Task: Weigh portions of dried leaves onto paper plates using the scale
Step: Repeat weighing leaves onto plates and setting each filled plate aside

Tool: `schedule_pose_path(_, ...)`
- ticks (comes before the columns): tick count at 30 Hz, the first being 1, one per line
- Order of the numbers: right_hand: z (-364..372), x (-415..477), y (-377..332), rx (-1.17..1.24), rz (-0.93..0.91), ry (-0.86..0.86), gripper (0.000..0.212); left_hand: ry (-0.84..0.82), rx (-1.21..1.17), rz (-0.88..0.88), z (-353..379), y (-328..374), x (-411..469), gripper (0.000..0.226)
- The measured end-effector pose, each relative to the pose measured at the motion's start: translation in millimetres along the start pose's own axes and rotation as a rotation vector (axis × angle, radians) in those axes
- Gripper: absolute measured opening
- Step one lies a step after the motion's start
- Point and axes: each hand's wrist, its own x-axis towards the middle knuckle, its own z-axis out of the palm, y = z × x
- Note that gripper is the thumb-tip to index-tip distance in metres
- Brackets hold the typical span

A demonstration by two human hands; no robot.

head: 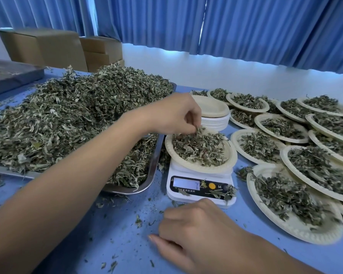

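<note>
While a person's right hand (196, 228) rests on the blue table (123, 240), fingers loosely curled with nothing seen in them, the white digital scale (200, 187) just beyond it carries a paper plate (186, 165) filled with dried leaves (200, 149). Loose bits lie on the scale's front panel, and its lit display cannot be read. The left hand (174, 115) reaches in from the left and hangs over the plate's far edge, fingertips pinched together on a few of those dried leaves. Just left of the scale, a metal tray (154, 165) holds a large heap of leaves (67, 115) that rises well above its rim, with crumbs scattered on the table around it. To the right, overlapping filled plates (297, 226) cover the table in rows. Behind the scale stands a stack of empty plates (214, 109). Farther back, cardboard boxes (48, 48) sit at the far left, and blue curtains (246, 26) hang above a white wall.
</note>
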Motion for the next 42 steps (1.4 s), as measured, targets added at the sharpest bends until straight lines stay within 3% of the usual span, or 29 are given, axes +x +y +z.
schedule_pose_path(6,1.5,-1.6,0.9,-0.001,0.002,-0.037,0.042,0.167,-0.033,-0.048,-41.3,-16.6,-13.6,0.01)
schedule_pose_path(11,3.5,-1.9,0.0,0.0,0.007,-0.008,0.044,0.127,0.06,-0.128,-48.1,-22.8,-15.6,0.009)
schedule_pose_path(13,0.7,-1.1,0.3,-0.012,-0.003,0.119,0.043,0.05,0.236,-0.275,-53.2,-34.1,-18.0,0.011)
schedule_pose_path(15,-11.8,-1.2,6.5,-0.001,0.034,0.401,0.045,-0.126,0.355,-0.459,-50.2,-43.8,-24.2,0.005)
schedule_pose_path(17,-37.8,0.4,26.4,-0.017,0.213,0.676,0.045,-0.2,0.345,-0.462,-41.6,-49.0,-24.8,0.024)
schedule_pose_path(18,-53.9,1.9,41.4,-0.021,0.359,0.729,0.043,-0.139,0.266,-0.403,-37.3,-48.1,-22.8,0.028)
schedule_pose_path(20,-80.1,5.6,72.3,-0.06,0.69,0.586,0.03,-0.001,0.113,-0.285,-31.1,-38.8,-17.7,0.022)
schedule_pose_path(22,-88.4,8.7,96.4,-0.089,0.908,0.315,0.02,-0.064,0.087,-0.263,-24.4,-30.6,-9.5,0.02)
schedule_pose_path(25,-80.9,14.3,111.8,-0.045,1.0,0.019,0.025,-0.172,0.192,-0.289,-4.5,-27.7,-0.2,0.023)
schedule_pose_path(42,-66.7,13.2,146.1,0.044,1.096,-0.028,0.02,-0.078,0.219,-0.436,28.1,-12.4,6.6,0.015)
